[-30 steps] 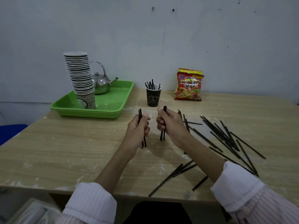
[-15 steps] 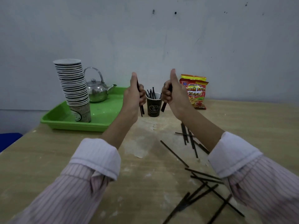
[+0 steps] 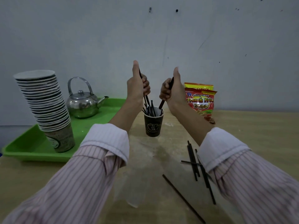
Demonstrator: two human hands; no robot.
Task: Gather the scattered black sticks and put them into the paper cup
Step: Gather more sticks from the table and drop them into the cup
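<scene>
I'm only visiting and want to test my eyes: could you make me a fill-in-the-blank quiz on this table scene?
The left hand and right hand each grip black sticks over the dark cup, thumbs pointing ____.
The metal kettle sits on a ____ tray.
Loose sticks lie on the table beside the ____ sleeve.
Missing words: up; green; right.

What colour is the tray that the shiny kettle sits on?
The tray is bright green, plain to see in the head view.
</scene>
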